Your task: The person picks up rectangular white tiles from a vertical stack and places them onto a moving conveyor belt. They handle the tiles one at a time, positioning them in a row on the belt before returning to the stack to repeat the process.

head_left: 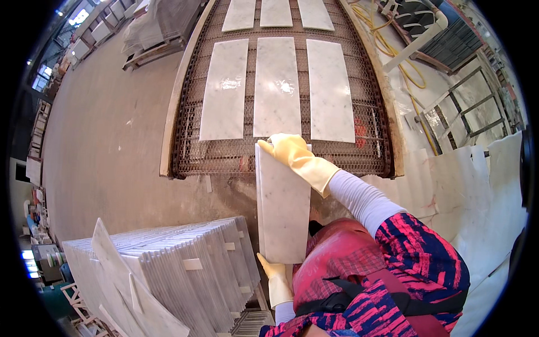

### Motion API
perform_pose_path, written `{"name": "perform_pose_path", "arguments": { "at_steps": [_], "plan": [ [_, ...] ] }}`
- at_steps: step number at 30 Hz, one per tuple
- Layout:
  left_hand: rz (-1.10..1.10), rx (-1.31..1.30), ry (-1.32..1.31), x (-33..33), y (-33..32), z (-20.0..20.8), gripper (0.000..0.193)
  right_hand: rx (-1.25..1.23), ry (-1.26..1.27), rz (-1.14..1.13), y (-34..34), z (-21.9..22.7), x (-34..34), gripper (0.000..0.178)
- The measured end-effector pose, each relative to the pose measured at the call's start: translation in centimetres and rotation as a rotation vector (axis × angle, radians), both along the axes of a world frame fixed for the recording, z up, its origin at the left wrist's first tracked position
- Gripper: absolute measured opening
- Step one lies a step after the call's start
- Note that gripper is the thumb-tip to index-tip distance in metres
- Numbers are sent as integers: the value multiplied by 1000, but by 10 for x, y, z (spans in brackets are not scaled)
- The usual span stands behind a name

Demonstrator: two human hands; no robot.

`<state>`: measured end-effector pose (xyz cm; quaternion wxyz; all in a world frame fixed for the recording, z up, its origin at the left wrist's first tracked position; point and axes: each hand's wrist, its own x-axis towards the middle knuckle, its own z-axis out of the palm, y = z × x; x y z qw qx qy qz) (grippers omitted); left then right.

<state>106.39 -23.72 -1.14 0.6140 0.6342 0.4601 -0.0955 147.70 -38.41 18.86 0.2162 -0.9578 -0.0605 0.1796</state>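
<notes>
Well left of the fingers of both hands spreads a dull brown concrete floor (pixel 106 151), with a plastic-wrapped load on a wooden pallet (pixel 154 33) beyond. Nearer, left of the left hand's fingers, a long row of thin white-grey stone slabs (pixel 168 286) stands on edge, loose tilted white pieces (pixel 115 269) leaning against its left side.

The left hand (pixel 275 276), in a pale yellow rubber glove, is at the near end of a long rectangular white-grey marble slab (pixel 283 208); one fingertip shows at its left corner, the others are hidden, so their closure cannot be told. The slab stretches between the two hands. At its far end, the right hand (pixel 288 150), gloved alike, has its fingers clamped over the edge.

Just beyond the right fingers, a brown metal mesh conveyor belt (pixel 191 156) carries similar slabs (pixel 223 90) in rows of three.

Right of those fingers lie a coiled yellow hose (pixel 415 76), a grey metal frame (pixel 483 104) and, nearer, wrinkled white sheeting (pixel 477 191).
</notes>
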Motion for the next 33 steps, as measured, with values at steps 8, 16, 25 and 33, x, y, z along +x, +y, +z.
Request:
{"name": "perform_pose_path", "arguments": {
  "at_steps": [8, 16, 25, 33],
  "plan": [
    [-180, 224, 98, 12, -6, 47, 109, 26, -62, -4, -2, 0, -5, 62],
    [435, -619, -275, -15, 3, -35, 81, 74, -113, 29, -3, 13, -10, 63],
    [358, -640, -40, 1, -7, 25, 101, 110, -137, -7, -15, 18, -13, 58],
    [293, -695, 15, 19, 5, 19, 101, 182, -479, 112, -36, -24, -5, 38]
  ]
}}
